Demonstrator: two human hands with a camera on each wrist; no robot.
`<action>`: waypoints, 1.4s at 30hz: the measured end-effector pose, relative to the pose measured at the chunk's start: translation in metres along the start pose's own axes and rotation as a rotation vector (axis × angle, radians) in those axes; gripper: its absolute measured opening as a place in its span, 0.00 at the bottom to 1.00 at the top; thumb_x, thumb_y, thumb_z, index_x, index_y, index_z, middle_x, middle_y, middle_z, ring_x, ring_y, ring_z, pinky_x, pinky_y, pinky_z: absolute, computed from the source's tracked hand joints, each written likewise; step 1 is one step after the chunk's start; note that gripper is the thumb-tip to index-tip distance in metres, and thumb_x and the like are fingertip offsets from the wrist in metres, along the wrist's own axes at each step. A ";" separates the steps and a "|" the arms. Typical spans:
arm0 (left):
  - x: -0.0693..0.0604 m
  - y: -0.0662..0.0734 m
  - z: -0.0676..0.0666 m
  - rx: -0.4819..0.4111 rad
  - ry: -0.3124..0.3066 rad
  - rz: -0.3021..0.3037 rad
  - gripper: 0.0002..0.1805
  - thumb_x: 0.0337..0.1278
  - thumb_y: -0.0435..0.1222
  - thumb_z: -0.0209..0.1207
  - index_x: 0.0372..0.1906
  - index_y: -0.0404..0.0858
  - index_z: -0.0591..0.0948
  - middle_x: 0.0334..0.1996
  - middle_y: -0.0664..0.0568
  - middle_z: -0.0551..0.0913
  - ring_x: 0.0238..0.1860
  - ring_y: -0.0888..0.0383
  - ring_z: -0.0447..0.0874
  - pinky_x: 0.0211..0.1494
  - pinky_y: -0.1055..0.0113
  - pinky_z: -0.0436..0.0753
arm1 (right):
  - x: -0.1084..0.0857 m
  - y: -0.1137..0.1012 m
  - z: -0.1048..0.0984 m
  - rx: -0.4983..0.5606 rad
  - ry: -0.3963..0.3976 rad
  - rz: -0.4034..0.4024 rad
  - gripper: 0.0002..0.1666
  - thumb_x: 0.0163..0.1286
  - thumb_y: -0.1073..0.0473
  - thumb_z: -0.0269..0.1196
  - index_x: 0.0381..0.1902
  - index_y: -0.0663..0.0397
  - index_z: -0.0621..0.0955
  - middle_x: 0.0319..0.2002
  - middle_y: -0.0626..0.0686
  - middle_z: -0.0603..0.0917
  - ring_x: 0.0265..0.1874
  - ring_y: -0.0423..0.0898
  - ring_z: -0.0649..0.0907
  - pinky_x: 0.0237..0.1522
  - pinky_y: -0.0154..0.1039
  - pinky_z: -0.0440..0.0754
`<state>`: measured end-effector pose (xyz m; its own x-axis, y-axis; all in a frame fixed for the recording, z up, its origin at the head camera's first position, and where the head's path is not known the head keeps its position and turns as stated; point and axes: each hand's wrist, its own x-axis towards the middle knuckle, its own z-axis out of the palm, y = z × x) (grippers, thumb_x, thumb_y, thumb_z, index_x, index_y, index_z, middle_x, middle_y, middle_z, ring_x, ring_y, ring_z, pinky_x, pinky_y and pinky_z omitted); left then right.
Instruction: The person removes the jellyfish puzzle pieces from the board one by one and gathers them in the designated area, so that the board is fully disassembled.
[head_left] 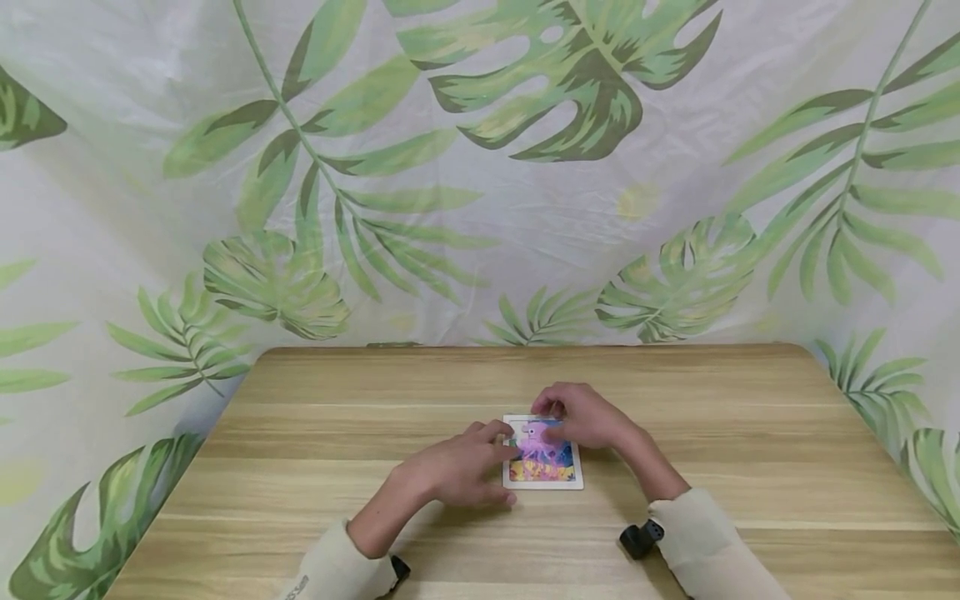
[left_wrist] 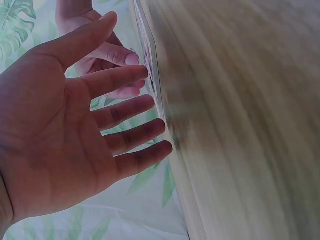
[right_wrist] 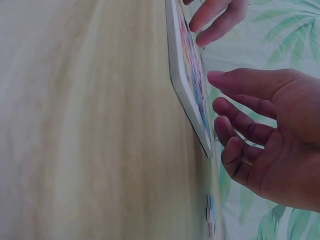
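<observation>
A small square picture board (head_left: 543, 475) with a white border and a pink figure lies flat on the table. My left hand (head_left: 465, 467) is at its left side, fingers spread and nearly straight in the left wrist view, the index fingertip touching or just over the board. Over the board's upper right part is my right hand (head_left: 588, 417), its thumb low over the picture. In the right wrist view this hand (right_wrist: 285, 135) has loosely bent fingers and nothing visible in them. A small coloured piece (right_wrist: 211, 215) lies on the table beyond the board's corner.
The wooden table (head_left: 337, 383) has its far edge against a hanging cloth (head_left: 525, 208) printed with green leaves. A black device (head_left: 641, 539) is at the right sleeve's cuff, and another dark one (head_left: 400, 572) at the left cuff.
</observation>
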<state>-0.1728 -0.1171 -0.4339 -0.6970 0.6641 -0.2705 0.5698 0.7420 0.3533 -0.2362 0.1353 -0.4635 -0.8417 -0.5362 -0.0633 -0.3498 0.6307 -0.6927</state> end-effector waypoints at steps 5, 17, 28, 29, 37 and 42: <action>0.001 0.003 0.001 0.005 -0.008 0.003 0.35 0.70 0.54 0.69 0.75 0.43 0.79 0.79 0.47 0.69 0.77 0.45 0.69 0.74 0.48 0.79 | 0.000 -0.003 0.003 -0.012 -0.016 0.013 0.16 0.65 0.68 0.75 0.50 0.54 0.87 0.45 0.50 0.87 0.45 0.45 0.82 0.52 0.45 0.83; -0.001 0.003 0.003 0.006 -0.005 -0.006 0.34 0.68 0.50 0.71 0.74 0.44 0.79 0.76 0.45 0.69 0.72 0.46 0.72 0.72 0.51 0.82 | -0.001 -0.006 0.007 -0.008 -0.038 0.028 0.15 0.65 0.69 0.75 0.49 0.54 0.87 0.43 0.50 0.86 0.44 0.46 0.81 0.51 0.43 0.82; 0.001 0.002 0.003 0.000 -0.010 -0.019 0.34 0.70 0.52 0.69 0.76 0.46 0.78 0.75 0.47 0.68 0.72 0.48 0.72 0.72 0.52 0.82 | -0.001 -0.004 0.008 -0.028 -0.004 0.029 0.18 0.65 0.68 0.76 0.51 0.55 0.87 0.41 0.48 0.86 0.42 0.43 0.81 0.48 0.40 0.83; 0.001 0.002 0.003 0.000 -0.010 -0.017 0.34 0.70 0.52 0.69 0.76 0.46 0.78 0.75 0.47 0.68 0.72 0.48 0.72 0.72 0.52 0.82 | -0.001 -0.004 0.008 -0.026 -0.004 0.024 0.18 0.64 0.69 0.76 0.51 0.55 0.87 0.41 0.48 0.86 0.41 0.43 0.81 0.47 0.39 0.83; 0.001 0.001 0.004 -0.001 -0.011 -0.007 0.35 0.70 0.53 0.68 0.76 0.45 0.78 0.75 0.46 0.69 0.72 0.48 0.72 0.72 0.53 0.82 | 0.001 -0.002 0.007 -0.043 -0.042 -0.001 0.16 0.67 0.69 0.73 0.52 0.56 0.87 0.43 0.49 0.86 0.41 0.44 0.80 0.48 0.40 0.82; 0.002 0.000 0.004 0.001 -0.013 -0.008 0.35 0.70 0.53 0.68 0.77 0.46 0.78 0.74 0.46 0.69 0.71 0.48 0.72 0.71 0.53 0.82 | 0.002 -0.001 0.009 -0.063 -0.053 -0.003 0.17 0.68 0.70 0.72 0.53 0.56 0.87 0.45 0.50 0.87 0.42 0.44 0.80 0.51 0.44 0.83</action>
<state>-0.1718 -0.1153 -0.4382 -0.6959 0.6592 -0.2851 0.5646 0.7475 0.3501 -0.2341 0.1281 -0.4691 -0.8180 -0.5664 -0.1006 -0.3789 0.6619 -0.6468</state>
